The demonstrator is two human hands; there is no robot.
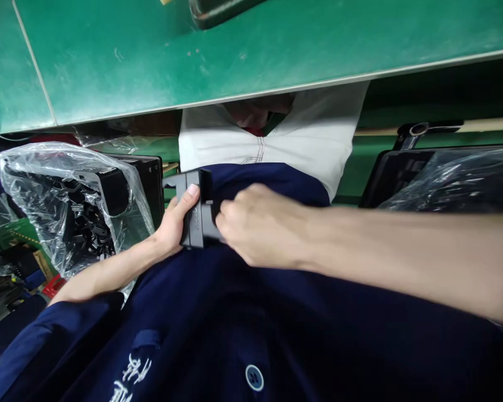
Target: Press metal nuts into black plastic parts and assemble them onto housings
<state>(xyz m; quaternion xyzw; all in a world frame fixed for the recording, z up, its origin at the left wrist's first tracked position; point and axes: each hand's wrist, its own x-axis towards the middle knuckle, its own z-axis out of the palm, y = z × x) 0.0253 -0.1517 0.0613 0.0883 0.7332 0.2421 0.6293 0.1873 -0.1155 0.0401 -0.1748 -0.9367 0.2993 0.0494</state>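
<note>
A dark grey and black plastic part (195, 220) with raised lettering and a notched upper end is held over my lap, in front of my dark blue jacket. My left hand (176, 219) is closed round its left side, with the thumb pressed on its face. At its right side, my right hand (262, 226) is curled shut, its fingers meeting a dark edge of the part. The inside of the right fist is hidden, and that hand is slightly blurred.
A green worktop (276, 50) runs across the top, with a dark tray-like object (218, 12) on it. To my left stands a container lined with clear plastic (129, 223), holding small black pieces. Another plastic-covered black bin (385, 173) is on the right.
</note>
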